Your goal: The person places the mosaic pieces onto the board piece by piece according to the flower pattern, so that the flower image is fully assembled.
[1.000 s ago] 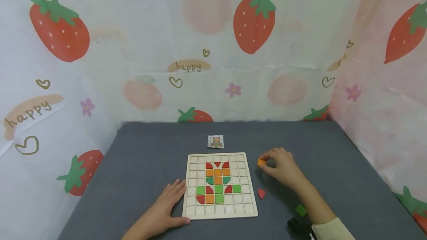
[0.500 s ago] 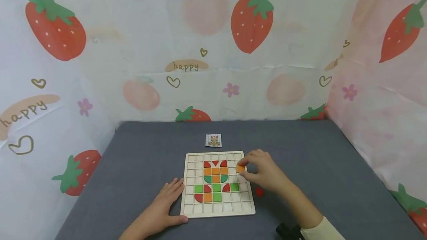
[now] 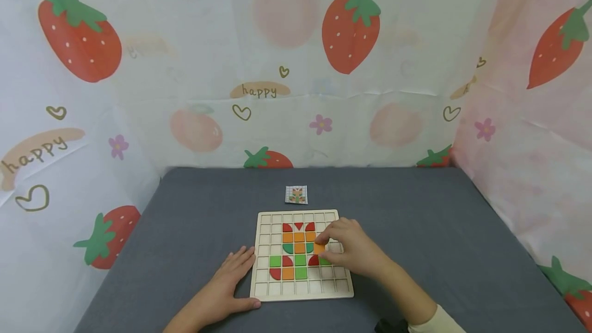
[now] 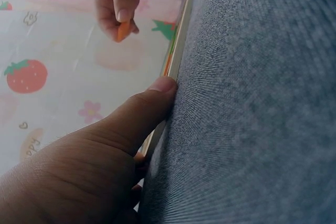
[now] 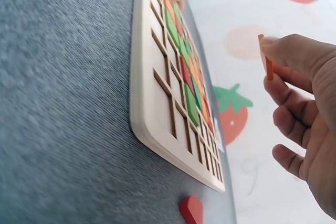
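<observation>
A wooden grid board (image 3: 341, 288) lies on the table with a pattern of red, orange and green tiles in its cells. My left hand (image 3: 226, 281) rests at the board's left side, fingers along the edge and thumb at the near left corner. Between thumb and index finger, my right hand (image 3: 353, 248) pinches an orange square tile (image 3: 319, 248) over the right part of the pattern. In the right wrist view this tile (image 5: 268, 59) is held on edge, raised above the board, with the other fingers loosely bent.
A small card (image 3: 296, 195) printed with a coloured pattern lies behind the board. A red quarter-round tile (image 5: 191, 210) lies on the grey cloth (image 3: 208, 220) beside the board's right edge. A black object (image 3: 390, 326) shows by the right sleeve.
My right hand has carried the orange tile leftward from the cloth right of the board to over the pattern. The left hand stays at the board's edge. The head view shifted slightly.
</observation>
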`<state>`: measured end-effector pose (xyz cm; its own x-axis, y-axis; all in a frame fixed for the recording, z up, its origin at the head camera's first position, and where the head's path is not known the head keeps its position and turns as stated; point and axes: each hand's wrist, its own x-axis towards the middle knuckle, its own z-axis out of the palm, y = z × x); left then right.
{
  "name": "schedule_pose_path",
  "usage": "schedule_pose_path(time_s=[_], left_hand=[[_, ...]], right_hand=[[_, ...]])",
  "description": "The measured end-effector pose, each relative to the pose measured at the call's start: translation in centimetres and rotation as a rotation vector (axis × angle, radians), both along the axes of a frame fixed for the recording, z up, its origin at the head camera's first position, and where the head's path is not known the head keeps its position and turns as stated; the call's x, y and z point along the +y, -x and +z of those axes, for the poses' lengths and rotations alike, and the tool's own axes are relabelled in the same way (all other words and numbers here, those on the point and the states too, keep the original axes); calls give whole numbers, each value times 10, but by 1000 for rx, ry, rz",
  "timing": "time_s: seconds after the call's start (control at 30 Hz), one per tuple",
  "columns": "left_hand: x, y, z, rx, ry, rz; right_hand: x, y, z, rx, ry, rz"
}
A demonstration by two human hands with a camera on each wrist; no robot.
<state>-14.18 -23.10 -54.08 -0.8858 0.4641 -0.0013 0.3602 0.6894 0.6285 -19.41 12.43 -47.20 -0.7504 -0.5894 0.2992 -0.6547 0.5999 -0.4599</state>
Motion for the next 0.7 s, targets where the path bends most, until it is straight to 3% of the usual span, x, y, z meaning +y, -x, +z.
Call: schedule_pose_path(time_s=[0.7], left_hand=[[1,-1,5,-15,9,1]], right_hand=[[-10,-5,-17,-46,-55,53]])
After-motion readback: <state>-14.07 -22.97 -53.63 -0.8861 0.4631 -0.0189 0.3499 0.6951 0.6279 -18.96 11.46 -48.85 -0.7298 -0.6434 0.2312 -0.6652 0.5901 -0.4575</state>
